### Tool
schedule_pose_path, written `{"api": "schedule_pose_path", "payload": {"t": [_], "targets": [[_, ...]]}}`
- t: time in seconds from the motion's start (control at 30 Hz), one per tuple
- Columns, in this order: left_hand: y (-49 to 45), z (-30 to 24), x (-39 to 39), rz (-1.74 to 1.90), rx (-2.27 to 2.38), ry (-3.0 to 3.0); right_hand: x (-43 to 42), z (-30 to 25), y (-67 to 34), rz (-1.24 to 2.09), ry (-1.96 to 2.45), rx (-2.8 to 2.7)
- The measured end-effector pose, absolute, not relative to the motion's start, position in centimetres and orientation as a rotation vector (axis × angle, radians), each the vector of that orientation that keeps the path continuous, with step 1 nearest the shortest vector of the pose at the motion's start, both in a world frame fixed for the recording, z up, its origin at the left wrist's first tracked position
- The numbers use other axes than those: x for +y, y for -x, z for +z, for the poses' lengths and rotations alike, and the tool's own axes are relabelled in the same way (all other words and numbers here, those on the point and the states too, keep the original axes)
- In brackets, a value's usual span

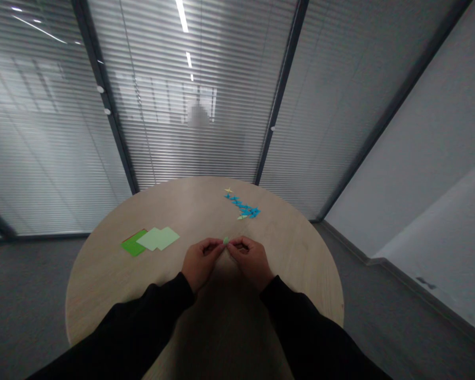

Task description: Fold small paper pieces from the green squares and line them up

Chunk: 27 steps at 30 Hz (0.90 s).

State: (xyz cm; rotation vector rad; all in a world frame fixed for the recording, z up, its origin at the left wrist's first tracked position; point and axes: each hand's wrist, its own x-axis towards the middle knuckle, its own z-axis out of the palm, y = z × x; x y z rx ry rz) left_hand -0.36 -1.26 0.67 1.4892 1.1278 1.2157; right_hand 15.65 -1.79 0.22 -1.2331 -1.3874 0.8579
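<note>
Blinds (198, 142) fill the space far beyond the grip, their slats crossed by dark posts (287, 63) and catching a few bright streaks of light. The wall (427, 158), plain and pale, stands well off to the right of the grip. The floor (24, 306), grey, shows on both sides, past the table's edge. The table (301, 258), round and wood-toned, lies under the grip and spreads out on every side of it.

Two black sleeves (142, 316) reach up to the grip from the near side, one from each lower corner. The left hand (201, 261) and the right hand (252, 259) meet there, fingertips close together, each pinching the same small scrap between thumb and fingers.

Left of the grip, well apart from it, two pale sheets (168, 238) overlap; the one farther left partly covers a green sheet (132, 246). Beyond the grip and a little to its right, a blue cluster (255, 212) of small pointed pieces trails away in a slanting line. At its far end sits a yellow piece (228, 190); at its near end, a pale piece (242, 217). The scrap (226, 240), light green, sits between the fingertips; its exact shape is too small to tell.
</note>
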Motion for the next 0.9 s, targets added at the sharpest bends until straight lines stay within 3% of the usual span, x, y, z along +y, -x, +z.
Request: {"api": "schedule_pose_path", "payload": {"t": [0.13,0.6,0.9], "targets": [[0.4,0.6,-1.2,1.238,1.13,-1.463,-1.9,0.1,-15.6,0.737,1.23,-1.453],[0.5,1.1,-1.7,1.41,1.107,-1.938,-2.1,0.6,-15.6,1.023,1.101,-1.322],[0.6,0.5,-1.5,1.385,0.963,-1.844,-2.1,1.0,-15.6,1.076,1.098,-1.356]]}}
